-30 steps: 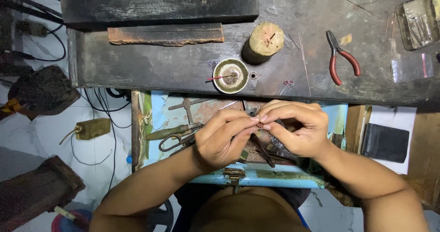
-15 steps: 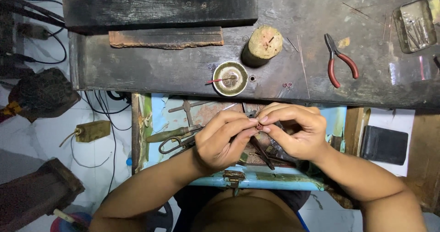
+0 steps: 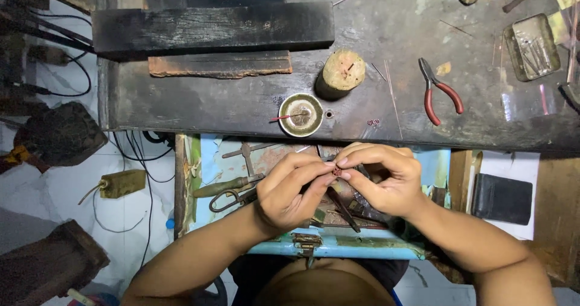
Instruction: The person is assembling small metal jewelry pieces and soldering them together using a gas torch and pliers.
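A dark, scarred worktop (image 3: 229,109) carries red-handled pliers (image 3: 440,91) at two o'clock and a small metal tin (image 3: 531,46) beyond them. A round wooden stump (image 3: 342,71) stands near twelve o'clock, a shallow round dish (image 3: 300,114) just below it.

Single view only, head-worn camera. Looks almost straight down from above person's own torso, bare forearms entering from bottom edge. Faces away from body: dark workbench (image 3: 374,34) fills upper half, open tool drawer (image 3: 211,155) below it at mid-frame. Moderately near: left hand (image 3: 290,191) and right hand (image 3: 386,179) sit just below centre, floor visible at left side. No second view, so no shared area.
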